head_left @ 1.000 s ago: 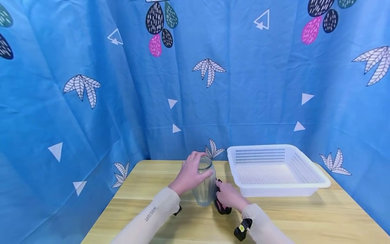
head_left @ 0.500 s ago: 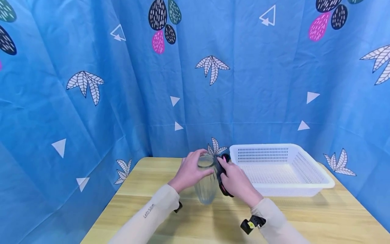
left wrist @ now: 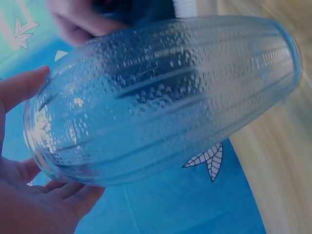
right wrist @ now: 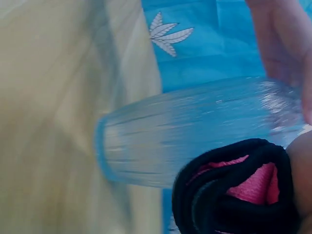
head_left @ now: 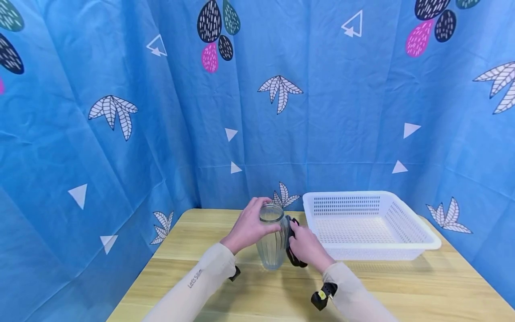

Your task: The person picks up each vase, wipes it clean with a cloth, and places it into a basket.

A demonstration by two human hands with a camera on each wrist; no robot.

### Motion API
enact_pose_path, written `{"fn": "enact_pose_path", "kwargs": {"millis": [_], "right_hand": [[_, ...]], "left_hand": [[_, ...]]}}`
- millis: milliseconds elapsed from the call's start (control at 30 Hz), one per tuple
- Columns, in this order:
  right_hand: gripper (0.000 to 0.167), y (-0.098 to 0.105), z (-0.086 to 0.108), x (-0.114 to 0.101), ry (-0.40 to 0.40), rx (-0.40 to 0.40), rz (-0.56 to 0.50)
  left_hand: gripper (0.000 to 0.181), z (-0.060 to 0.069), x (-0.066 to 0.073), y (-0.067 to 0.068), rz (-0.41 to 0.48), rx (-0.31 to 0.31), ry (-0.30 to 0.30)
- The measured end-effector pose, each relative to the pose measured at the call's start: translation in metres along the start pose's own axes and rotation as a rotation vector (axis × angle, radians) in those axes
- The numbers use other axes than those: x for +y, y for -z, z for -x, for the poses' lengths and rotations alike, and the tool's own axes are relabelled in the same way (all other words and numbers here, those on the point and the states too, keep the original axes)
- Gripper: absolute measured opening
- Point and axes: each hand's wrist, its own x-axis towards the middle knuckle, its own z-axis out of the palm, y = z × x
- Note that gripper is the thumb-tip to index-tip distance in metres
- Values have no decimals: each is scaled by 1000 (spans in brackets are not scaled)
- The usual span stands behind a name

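Observation:
A clear ribbed glass vase [head_left: 271,250] is held about upright over the table; whether its base touches the wood I cannot tell. My left hand [head_left: 251,226] grips it near the rim, thumb on the near side and fingers behind. In the left wrist view the vase [left wrist: 146,97] shows a bumpy, ridged surface. My right hand [head_left: 307,246] holds a folded black cloth [head_left: 295,259] against or close beside the vase's right side. Pink lining shows inside the folds of the cloth [right wrist: 253,187] in the right wrist view.
To the right, a white perforated plastic basket [head_left: 374,246] sits near the table's back edge, close to my right hand. Under everything is a light wooden table [head_left: 249,295]. A blue patterned curtain [head_left: 342,134] hangs behind and at both sides.
The right hand with the cloth rose along the vase's right side toward the rim, then came partway back down. My left hand keeps its grip near the rim.

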Motion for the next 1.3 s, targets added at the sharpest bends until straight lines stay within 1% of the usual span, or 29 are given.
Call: {"fn": "enact_pose_path", "kwargs": {"millis": [67,133,200,267,300,467,533,633,733,867,900,967,1000,1067,1167,1300], "right_hand": [[52,-9,3,7,-9,-57,-19],[50,-17,6,14,-6,-107,-18],[48,-24,9,20,6,-135,-2],[48,-27,12,23,16,-145,19],[48,-27,14,24,21,-138,20],[50,-15,22,18,-11,-125,-10],[50,-8,25,12,-13,-104,-6],[50,5,26,2,22,-38,23],[52,19,25,-12,75,54,54],[53,36,21,-27,166,205,97],[53,39,19,-30,175,232,101],[53,41,13,-31,171,259,94],[52,40,10,-30,157,253,84],[51,36,4,-26,118,212,66],[51,24,-2,-16,54,109,42],[49,3,1,-2,2,-27,-13]], "left_hand": [[75,0,1,0,9,-5,-9],[74,0,2,0,0,-12,-12],[72,0,3,0,-21,-24,-13],[70,-1,4,0,-37,-38,-18],[69,-1,5,0,-41,-46,-17],[72,1,6,-3,-52,-88,-30],[73,2,5,-6,-71,-96,-48],[70,5,3,-11,-90,-81,-65],[72,5,1,-15,-81,-58,-58],[80,1,-1,-17,-54,-29,-58],[80,0,-1,-17,-50,-20,-60],[79,-2,-1,-16,-42,-7,-60],[78,-3,-1,-16,-36,-4,-58],[74,-3,-1,-14,-27,-10,-50],[70,-3,1,-13,-9,-33,-44],[69,-2,1,-12,15,-51,-47]]}}
